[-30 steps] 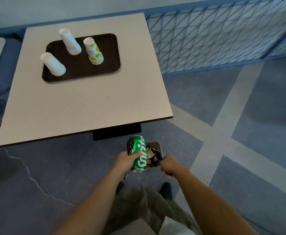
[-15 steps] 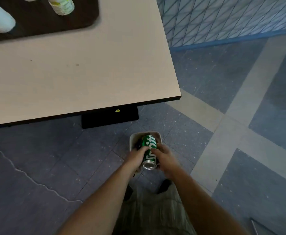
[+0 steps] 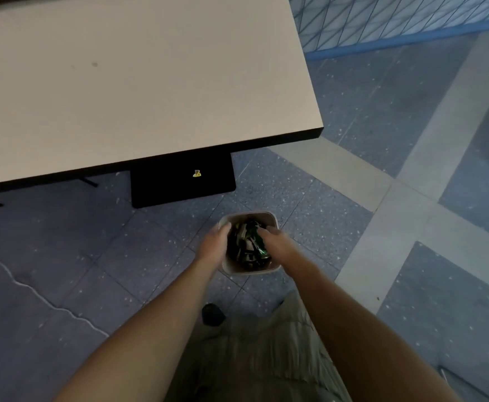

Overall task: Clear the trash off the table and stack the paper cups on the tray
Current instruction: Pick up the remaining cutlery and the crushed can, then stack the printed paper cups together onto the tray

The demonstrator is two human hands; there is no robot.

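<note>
Trash, with a green can [image 3: 256, 237] among it, fills a small bin [image 3: 269, 217] on the floor near the table's [image 3: 150, 82] base. Left hand [image 3: 214, 245] grips the bin's rim; right hand [image 3: 278, 242] reaches inside, grip unclear.

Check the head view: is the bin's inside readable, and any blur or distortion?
Head view: the bin interior is dim, with only green and dark scraps discernible; the left hand and right hand look soft from motion blur; the table is evenly lit, its edges bowed by the wide lens.
</note>
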